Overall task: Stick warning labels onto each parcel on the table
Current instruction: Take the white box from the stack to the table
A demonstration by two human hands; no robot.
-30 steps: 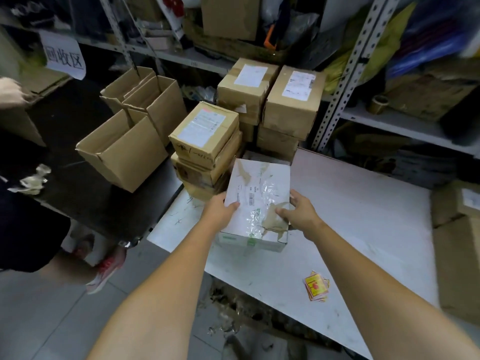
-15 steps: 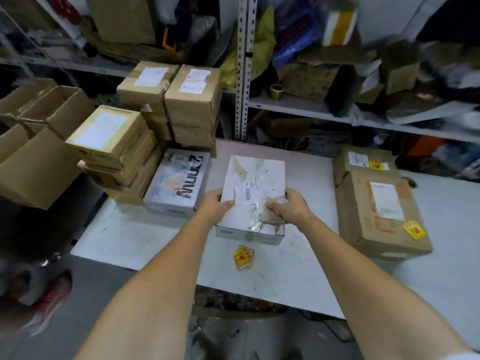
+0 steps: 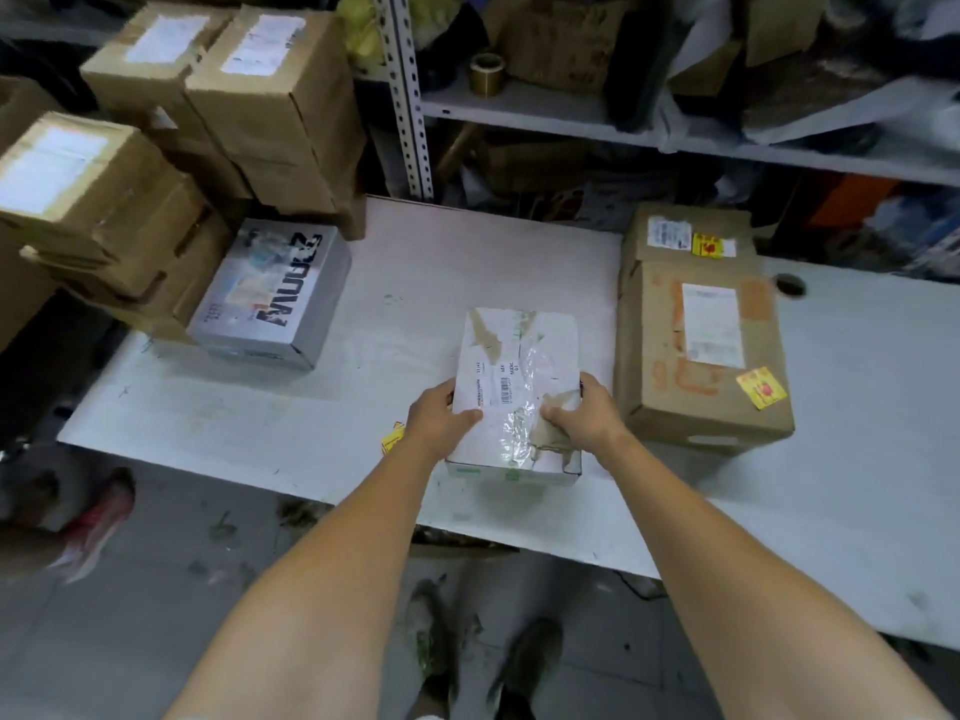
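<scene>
A white parcel [image 3: 519,356] with torn tape and a barcode label lies near the front of the white table [image 3: 415,283]. My left hand [image 3: 441,420] grips its left edge and my right hand [image 3: 584,415] grips its right edge. A small stack of yellow warning labels [image 3: 390,437] peeks out on the table just left of my left wrist. To the right stand two brown parcels: the near one [image 3: 696,356] carries a yellow label [image 3: 761,388], and the far one [image 3: 685,236] also bears a yellow label [image 3: 708,245].
A grey printed box [image 3: 272,293] lies at the table's left. Stacked brown cartons [image 3: 104,200] rise behind it. Metal shelving [image 3: 571,116] with a tape roll [image 3: 487,74] stands at the back. Another person's red shoe [image 3: 96,522] is on the floor at left.
The white parcel has been carried from the stack at the left toward the table's middle, beside the labelled brown parcels. Both hands kept their grip throughout.
</scene>
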